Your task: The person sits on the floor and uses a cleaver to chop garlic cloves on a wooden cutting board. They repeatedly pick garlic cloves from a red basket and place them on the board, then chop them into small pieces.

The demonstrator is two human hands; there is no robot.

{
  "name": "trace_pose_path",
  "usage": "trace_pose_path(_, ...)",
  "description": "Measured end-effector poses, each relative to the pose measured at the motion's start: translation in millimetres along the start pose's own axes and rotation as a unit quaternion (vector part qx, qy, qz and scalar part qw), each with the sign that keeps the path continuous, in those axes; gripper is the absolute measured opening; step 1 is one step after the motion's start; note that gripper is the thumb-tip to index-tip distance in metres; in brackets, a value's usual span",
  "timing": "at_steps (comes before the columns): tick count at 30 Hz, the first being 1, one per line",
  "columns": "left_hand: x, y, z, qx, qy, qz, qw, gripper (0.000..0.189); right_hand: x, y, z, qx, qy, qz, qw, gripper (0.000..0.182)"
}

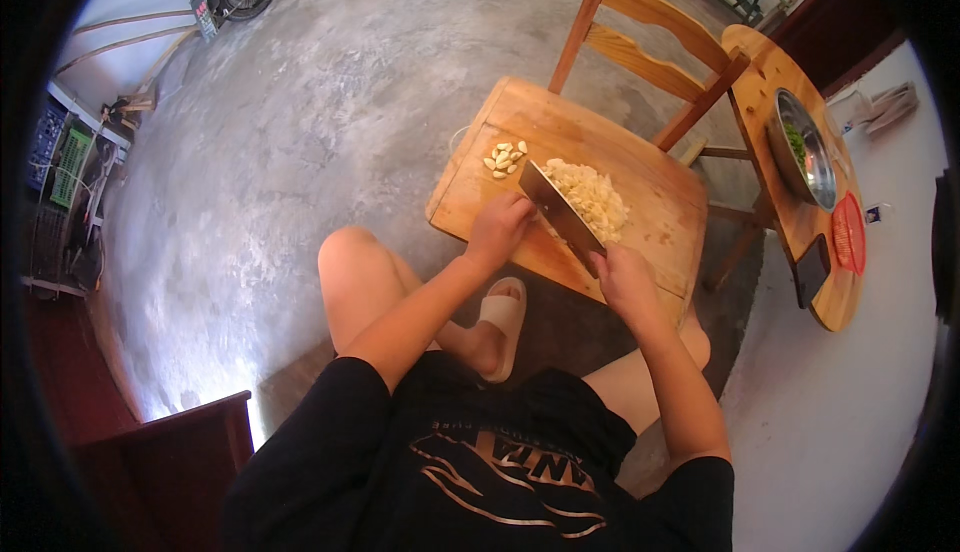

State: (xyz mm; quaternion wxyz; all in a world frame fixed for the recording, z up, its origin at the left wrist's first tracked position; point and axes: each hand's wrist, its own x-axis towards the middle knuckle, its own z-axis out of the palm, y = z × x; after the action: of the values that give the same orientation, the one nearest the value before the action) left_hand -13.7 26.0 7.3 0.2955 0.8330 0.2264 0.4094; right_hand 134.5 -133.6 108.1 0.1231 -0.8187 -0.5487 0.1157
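Observation:
My right hand (pixel 627 280) grips the handle of a broad cleaver (pixel 561 207). Its blade stands slanted over a wooden cutting board (pixel 480 199). A heap of chopped garlic (pixel 592 195) lies along the blade's far side. My left hand (pixel 504 223) is at the near edge of the board, fingers curled close to the blade; whether something is pinched in them is hidden. Farther left on the board sit several whole peeled garlic cloves (pixel 502 160).
The board appears to rest on a wooden chair (pixel 660 41). At right, a wooden table (pixel 757 64) carries a metal bowl (pixel 784 154) with chopped greens, a red plastic basket (pixel 849 233) and a dark phone-like object (pixel 813 270). My knees flank the board.

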Motion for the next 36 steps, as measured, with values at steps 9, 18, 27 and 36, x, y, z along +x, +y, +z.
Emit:
trace_pose_path(9,-0.9,0.1,-1.4,0.021,-0.009,0.016,1.0,0.008,0.3,-9.2,-3.1,0.001,0.005,-0.003,1.0,0.024)
trace_pose_path(18,-2.5,-2.9,0.6,0.007,-0.004,0.027,1.0,0.008,9.4,-11.9,3.3,-0.005,-0.02,0.011,1.0,0.024)
trace_pose_path(27,-3.6,-1.6,0.5,0.017,0.002,0.028,0.999,0.012,13.9,-13.5,-0.3,0.009,-0.032,0.009,0.999,0.023)
trace_pose_path(36,-5.0,-2.4,1.6,0.016,0.004,0.046,0.999,0.01,21.7,-22.1,0.1,0.0,-0.064,0.028,0.998,0.023)
